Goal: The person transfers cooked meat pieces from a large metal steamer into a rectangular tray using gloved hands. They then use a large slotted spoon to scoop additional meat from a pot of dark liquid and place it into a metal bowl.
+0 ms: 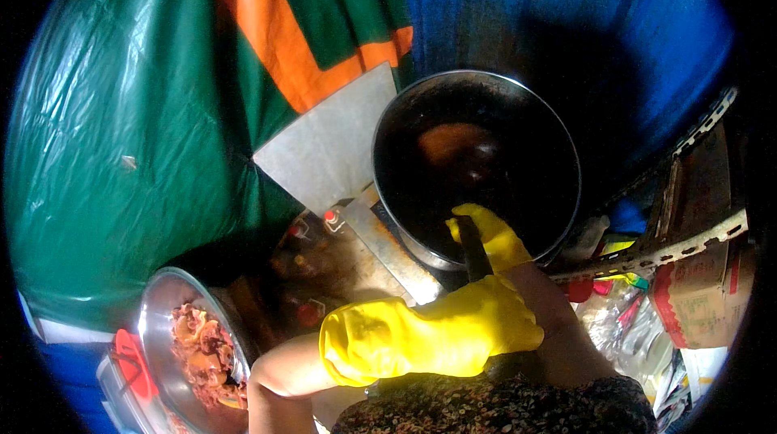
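A large round metal pot [393, 233] stands before me, with dark contents and a brownish-orange patch [452, 141] showing in it. My left hand [504, 321], in a long yellow rubber glove, grips a dark thick handle [475, 255] close to my body. Farther along the same handle, over the pot's near rim, is my right hand [495, 239], also gloved in yellow and closed around it. The handle slants towards the pot; its far end is lost in the dark. I cannot tell what tool it belongs to.
At lower left, a steel basin [155, 318] holds reddish meat-like pieces [203, 352], beside a red plastic item [130, 355]. Green sheeting [133, 191] hangs left, blue sheeting [473, 3] behind. Slotted metal angle bars [686, 252], a cardboard box [698, 300] and plastic bags [613, 318] crowd the right.
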Tool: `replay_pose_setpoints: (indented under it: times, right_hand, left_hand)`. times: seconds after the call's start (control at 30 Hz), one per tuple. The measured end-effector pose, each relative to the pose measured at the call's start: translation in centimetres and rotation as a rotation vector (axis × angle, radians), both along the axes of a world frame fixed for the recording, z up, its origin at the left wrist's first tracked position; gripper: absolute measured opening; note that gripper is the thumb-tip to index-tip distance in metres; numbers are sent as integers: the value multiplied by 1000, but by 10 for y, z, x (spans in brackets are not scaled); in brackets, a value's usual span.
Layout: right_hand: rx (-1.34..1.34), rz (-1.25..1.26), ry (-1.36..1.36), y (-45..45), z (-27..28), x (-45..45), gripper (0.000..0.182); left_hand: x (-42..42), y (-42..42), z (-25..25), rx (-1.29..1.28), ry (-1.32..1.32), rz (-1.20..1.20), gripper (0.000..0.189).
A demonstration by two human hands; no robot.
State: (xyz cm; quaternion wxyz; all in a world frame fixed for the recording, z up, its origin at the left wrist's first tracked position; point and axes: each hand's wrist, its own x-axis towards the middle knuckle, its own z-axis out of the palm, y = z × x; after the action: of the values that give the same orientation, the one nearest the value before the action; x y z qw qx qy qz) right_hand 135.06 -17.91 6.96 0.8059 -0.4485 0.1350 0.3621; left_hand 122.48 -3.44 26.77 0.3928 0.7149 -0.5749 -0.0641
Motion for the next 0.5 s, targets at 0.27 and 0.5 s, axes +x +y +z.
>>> replay_pose_setpoints:
  times: [0.27, 0.5]
  right_hand:
    - [95, -170, 358, -12, 27, -14, 25]
    - [46, -222, 15, 1, 66, -53, 29]
  left_hand:
    - [-35, -12, 28, -10, -306, -14, 10]
    - [-67, -2, 56, 181, -475, -7, 7]
